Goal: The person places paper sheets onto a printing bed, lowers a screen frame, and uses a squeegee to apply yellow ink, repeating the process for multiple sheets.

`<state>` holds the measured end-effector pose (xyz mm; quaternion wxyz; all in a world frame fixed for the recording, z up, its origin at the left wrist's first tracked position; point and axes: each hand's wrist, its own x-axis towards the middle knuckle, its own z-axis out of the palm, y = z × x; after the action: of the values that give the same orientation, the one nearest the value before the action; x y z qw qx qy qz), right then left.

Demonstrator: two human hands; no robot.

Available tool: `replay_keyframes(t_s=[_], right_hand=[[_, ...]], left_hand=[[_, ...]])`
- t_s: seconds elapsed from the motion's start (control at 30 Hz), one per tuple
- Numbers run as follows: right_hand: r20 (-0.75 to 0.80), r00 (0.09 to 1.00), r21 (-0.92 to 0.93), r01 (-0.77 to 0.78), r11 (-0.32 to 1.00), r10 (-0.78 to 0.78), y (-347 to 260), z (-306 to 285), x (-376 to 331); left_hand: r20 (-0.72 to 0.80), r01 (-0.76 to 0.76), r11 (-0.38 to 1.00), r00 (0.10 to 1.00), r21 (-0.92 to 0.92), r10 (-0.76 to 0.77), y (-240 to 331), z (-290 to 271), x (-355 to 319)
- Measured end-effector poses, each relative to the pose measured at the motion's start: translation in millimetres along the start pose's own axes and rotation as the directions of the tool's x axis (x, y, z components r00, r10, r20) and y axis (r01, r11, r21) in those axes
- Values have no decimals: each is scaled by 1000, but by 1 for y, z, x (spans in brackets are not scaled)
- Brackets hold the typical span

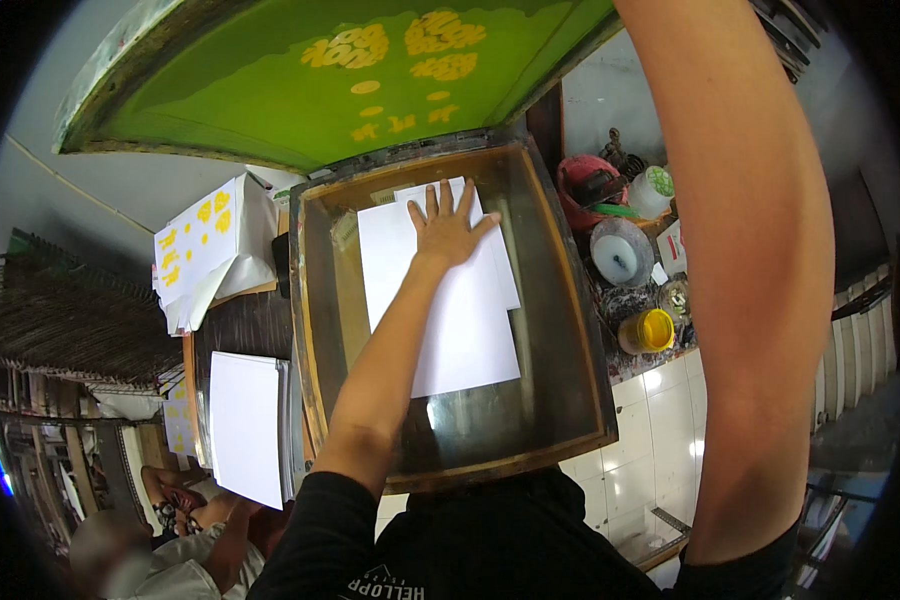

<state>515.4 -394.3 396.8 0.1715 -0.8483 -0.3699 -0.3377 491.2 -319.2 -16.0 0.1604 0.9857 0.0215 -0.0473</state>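
Observation:
My left hand (448, 225) lies flat on white paper (465, 340), its fingers spread near the paper's far edge. At least two sheets seem to overlap there, since their edges are offset. They rest on a glass-topped, wood-framed printing table (560, 400). Above its far side a green silk-screen frame (260, 110) is tilted up, with yellow lettering shapes and dots on its mesh. My right forearm (745, 240) reaches up past the right side of this screen. The right hand itself is beyond the top edge, so what it touches is hidden.
On the left stand a stack of yellow-printed sheets (198, 240) and a pile of blank white paper (245, 425). To the right, a cluttered stand holds a yellow ink pot (646, 331), a white round lid (620, 254) and a red basin (580, 185). Another person (185, 560) sits at lower left.

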Motion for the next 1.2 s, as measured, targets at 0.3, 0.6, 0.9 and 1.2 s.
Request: replay_keyframes(t_s=[0.3,0.6,0.9,1.2], right_hand=[[211,927,265,-358,895,309,-68,-53,-124],[410,891,329,-343,880,194,-79,31,-298],[762,648,247,-280,928,-7,-102,117,-408],[642,763,207,-81,975,-73,-116,120,-419]], left_hand=[[-680,-669,193,733,-718,10,-11,-157,-193],[215,145,-375,965,-915,-151,-21,-30,-387],[482,247,-695,861,-675,-162,-41,50,-392],[582,299,-694,786,-655,-210,-47,59,-388]])
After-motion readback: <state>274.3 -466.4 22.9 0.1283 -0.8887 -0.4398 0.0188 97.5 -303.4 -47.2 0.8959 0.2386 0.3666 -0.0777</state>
